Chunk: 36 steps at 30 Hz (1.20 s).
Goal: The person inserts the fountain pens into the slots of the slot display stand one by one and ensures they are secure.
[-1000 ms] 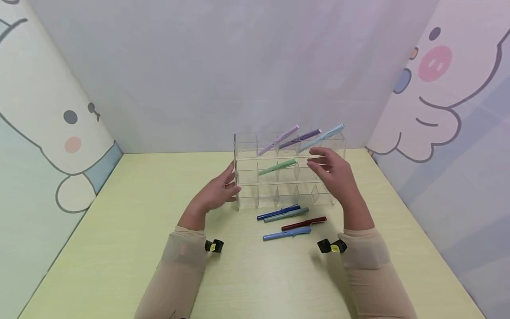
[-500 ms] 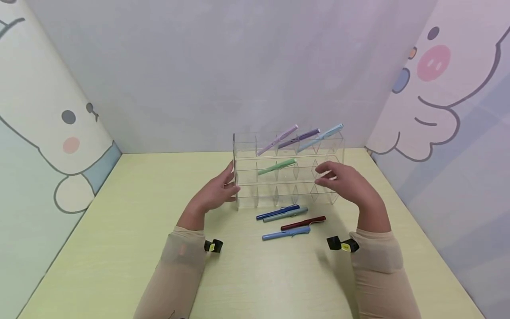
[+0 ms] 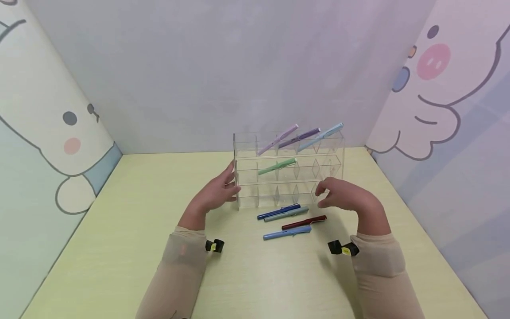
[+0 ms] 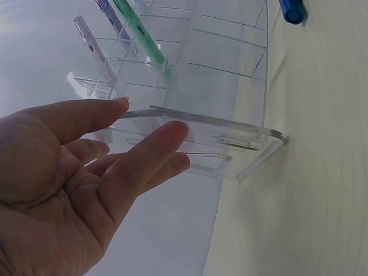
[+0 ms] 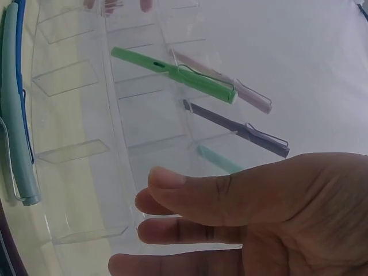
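Observation:
A clear acrylic pen rack point(image 3: 287, 182) with three stepped tiers stands on the table. My left hand point(image 3: 215, 191) rests against its left side; in the left wrist view its fingers point(image 4: 167, 138) lie extended at the side panel. My right hand point(image 3: 346, 194) hovers at the lower right of the rack with loosely bent fingers and nothing in them. A green pen point(image 3: 277, 166) leans in the middle tier. Lilac point(image 3: 278, 140), purple point(image 3: 299, 138) and light blue point(image 3: 321, 138) pens lean in the top tier.
Before the rack lie a dark blue pen point(image 3: 278, 212), a grey-green pen point(image 3: 286, 214), a dark red pen point(image 3: 304, 222) and a blue pen point(image 3: 287, 233). A pale back wall point(image 3: 255, 79) rises behind the rack, with cartoon-printed panels at both sides.
My right hand has drawn back from the top tier, down and slightly right, to the rack's lower right corner. My left hand and the pens stay where they were.

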Tool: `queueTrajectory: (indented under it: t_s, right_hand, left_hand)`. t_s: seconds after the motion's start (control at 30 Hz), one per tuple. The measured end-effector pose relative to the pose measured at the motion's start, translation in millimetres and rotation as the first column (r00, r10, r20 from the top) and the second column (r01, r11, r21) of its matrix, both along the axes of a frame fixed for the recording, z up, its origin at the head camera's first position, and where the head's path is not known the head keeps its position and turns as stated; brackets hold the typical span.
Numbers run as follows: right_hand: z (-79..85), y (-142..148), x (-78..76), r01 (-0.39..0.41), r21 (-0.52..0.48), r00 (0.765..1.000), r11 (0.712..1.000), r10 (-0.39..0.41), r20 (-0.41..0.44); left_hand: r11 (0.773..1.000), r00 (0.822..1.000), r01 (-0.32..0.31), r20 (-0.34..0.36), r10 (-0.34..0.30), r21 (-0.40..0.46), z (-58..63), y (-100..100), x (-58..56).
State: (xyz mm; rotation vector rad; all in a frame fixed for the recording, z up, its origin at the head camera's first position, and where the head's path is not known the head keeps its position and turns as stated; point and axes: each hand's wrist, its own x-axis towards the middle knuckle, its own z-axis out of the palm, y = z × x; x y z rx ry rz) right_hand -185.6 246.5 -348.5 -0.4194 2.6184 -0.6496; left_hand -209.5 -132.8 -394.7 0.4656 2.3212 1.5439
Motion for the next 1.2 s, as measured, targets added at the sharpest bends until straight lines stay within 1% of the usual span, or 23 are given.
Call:
queueTrajectory:
  t_s: [0.2,0.37,0.5,0.67,0.83,0.9,1.0,1.07,1.2]
  right_hand:
    - [-2.0,-2.8,3.9,-0.017,0.040,1.000,0.999,0.017,0.000]
    - [-11.8,-8.0,4.9,-0.033,0.131,0.999,0.991,0.030,0.026]
    - [-24.0,-16.9,3.2,-0.051,0.220,0.998,0.974,0.044,0.040]
    - [-40.2,-26.6,2.6,-0.061,0.309,0.998,0.949,0.052,0.038]
    - [-50.0,-29.9,2.7,-0.069,0.378,0.998,0.923,0.064,0.026]
    - [-50.8,-31.3,3.0,-0.072,0.389,0.997,0.918,0.071,0.018]
    - [-51.1,-32.1,3.6,-0.088,0.390,0.996,0.917,0.091,0.013]
    - [-50.2,-31.5,4.1,-0.096,0.371,0.995,0.924,0.092,0.027]
    - [-47.2,-27.9,3.2,-0.073,0.316,0.996,0.946,0.053,0.071]
  left_hand:
    - [1.000,1.000,0.004,-0.007,-0.004,-0.002,-0.5,0.5,-1.0]
    - [1.000,1.000,-0.001,-0.007,0.001,0.005,0.4,0.3,-2.7]
    - [1.000,1.000,-0.005,-0.002,0.005,0.007,0.8,-0.3,-3.3]
    - [1.000,1.000,-0.005,0.022,0.005,0.008,-0.1,0.0,-1.7]
    - [1.000,1.000,0.002,0.016,-0.002,-0.002,-0.6,0.9,-1.4]
    - [1.000,1.000,0.002,0.011,-0.002,0.001,0.2,1.0,-1.2]
    - [1.000,1.000,-0.008,0.025,0.008,0.007,0.7,0.5,-0.9]
    - [1.000,0.999,-0.009,0.035,0.009,0.007,0.5,0.4,-0.7]
    - [1.000,0.999,-0.013,0.042,0.013,0.002,-0.8,-0.1,-1.1]
